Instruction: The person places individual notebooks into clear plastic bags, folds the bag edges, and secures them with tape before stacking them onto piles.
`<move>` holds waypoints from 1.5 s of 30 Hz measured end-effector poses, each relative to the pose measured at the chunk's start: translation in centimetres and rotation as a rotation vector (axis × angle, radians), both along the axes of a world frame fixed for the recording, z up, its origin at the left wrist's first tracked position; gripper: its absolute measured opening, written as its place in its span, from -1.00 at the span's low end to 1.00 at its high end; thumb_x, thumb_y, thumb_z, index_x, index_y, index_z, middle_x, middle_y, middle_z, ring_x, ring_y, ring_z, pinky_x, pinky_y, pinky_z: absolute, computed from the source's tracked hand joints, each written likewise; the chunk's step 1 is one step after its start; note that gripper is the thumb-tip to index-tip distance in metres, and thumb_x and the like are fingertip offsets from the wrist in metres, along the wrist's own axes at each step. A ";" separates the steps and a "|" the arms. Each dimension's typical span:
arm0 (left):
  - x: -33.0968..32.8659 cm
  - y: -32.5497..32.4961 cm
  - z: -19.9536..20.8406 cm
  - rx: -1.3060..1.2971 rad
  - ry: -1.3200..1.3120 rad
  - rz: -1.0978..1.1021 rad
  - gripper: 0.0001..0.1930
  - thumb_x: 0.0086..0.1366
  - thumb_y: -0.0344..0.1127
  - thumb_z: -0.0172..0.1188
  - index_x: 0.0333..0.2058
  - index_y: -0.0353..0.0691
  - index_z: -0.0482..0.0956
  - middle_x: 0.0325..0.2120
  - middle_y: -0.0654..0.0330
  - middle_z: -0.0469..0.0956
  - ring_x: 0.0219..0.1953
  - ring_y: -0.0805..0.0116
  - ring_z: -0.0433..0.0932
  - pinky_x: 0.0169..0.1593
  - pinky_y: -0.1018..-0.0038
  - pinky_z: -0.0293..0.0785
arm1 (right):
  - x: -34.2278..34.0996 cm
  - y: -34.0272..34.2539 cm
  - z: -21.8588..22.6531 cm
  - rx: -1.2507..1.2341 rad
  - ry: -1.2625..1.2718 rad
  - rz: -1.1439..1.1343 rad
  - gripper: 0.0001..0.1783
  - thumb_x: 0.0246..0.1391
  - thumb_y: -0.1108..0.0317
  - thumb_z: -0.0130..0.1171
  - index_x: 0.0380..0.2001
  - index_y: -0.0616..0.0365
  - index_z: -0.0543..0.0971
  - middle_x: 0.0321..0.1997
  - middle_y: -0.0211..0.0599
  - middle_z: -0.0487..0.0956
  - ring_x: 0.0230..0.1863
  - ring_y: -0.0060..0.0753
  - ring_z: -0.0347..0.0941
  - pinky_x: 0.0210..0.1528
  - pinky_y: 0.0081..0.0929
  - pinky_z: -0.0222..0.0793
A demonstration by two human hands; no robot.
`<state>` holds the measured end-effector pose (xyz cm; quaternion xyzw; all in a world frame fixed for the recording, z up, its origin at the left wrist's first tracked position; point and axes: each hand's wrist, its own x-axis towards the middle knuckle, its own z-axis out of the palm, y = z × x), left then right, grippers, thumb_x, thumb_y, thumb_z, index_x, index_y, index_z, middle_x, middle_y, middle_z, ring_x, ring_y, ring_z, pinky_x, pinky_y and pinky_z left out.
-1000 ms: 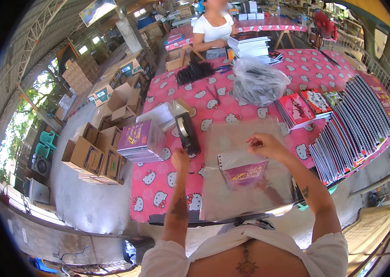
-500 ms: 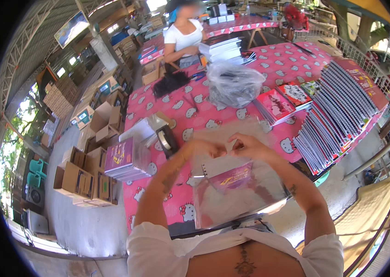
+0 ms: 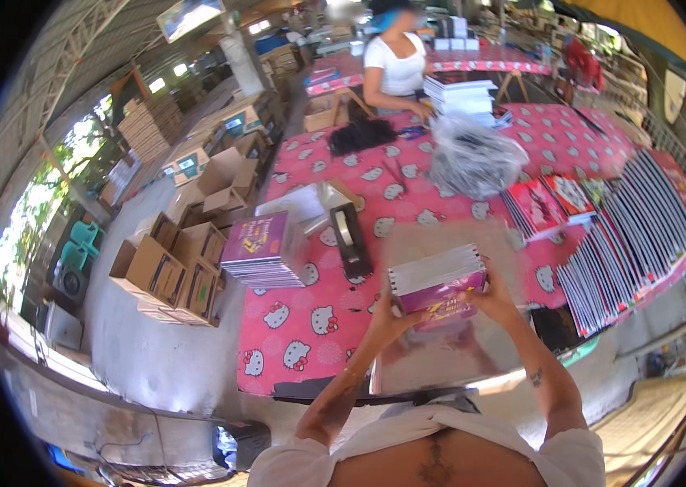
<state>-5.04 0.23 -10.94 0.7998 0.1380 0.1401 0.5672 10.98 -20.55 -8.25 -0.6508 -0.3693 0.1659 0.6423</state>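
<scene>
Near the table's front edge, a small stack of purple spiral-bound notebooks point(image 3: 440, 290) is gripped from both sides. My left hand point(image 3: 396, 315) closes on its left end, and my right hand point(image 3: 489, 294) holds the right end. The stack is tilted, so its page edges and bindings face up and its purple cover faces me. Under it lies a sheet of clear plastic point(image 3: 440, 361), flat on the pink patterned table. Whether the stack touches the plastic, I cannot tell. A black tape dispenser point(image 3: 351, 243) stands to the left of the plastic.
Left is another purple notebook stack point(image 3: 266, 250); rightward, a long row of spiral notebooks point(image 3: 631, 239) and red-covered booklets point(image 3: 536, 209). A clear bag of dark items point(image 3: 477, 154) sits beyond. Across the table stands a person point(image 3: 395, 69) beside white paper stacks point(image 3: 460, 99). Cardboard boxes point(image 3: 168, 272) stand leftward.
Both hands were close together above the plastic, with a purple cover flat beneath them. Now they are apart, gripping the ends of the tilted notebook stack. The view has swung left.
</scene>
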 end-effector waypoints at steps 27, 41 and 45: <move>-7.0 35.3 4.2 0.505 0.206 1.206 -0.04 -0.08 0.27 0.35 0.09 -0.45 0.36 -0.04 -0.22 0.46 -0.04 -0.03 0.53 -0.08 0.06 0.51 | -4.7 -21.9 15.4 0.147 -0.674 -0.861 -0.53 0.15 0.27 0.20 0.08 0.26 0.46 0.32 -0.05 0.28 0.29 -0.14 0.27 0.31 -0.22 0.17; 19.1 -27.9 27.3 0.776 -0.965 -0.470 -0.24 0.11 -0.09 0.41 0.26 -0.17 0.31 0.34 -0.17 0.06 0.38 -0.16 0.05 0.37 0.05 0.01 | 11.7 -44.3 16.8 0.135 -0.291 -0.818 0.00 0.04 0.09 0.34 0.38 0.37 0.07 0.40 0.04 0.23 0.47 -0.14 0.04 0.45 -0.28 -0.09; 24.5 -34.2 28.3 1.002 -1.027 -0.630 -0.17 0.07 -0.02 0.42 0.28 -0.11 0.29 0.37 -0.09 0.06 0.41 -0.11 0.01 0.41 0.05 -0.05 | 15.7 -45.8 16.6 0.210 -0.352 -0.854 -0.16 -0.05 0.23 0.47 0.18 0.52 0.33 0.09 -0.06 0.51 0.18 -0.30 0.38 0.26 -0.37 0.23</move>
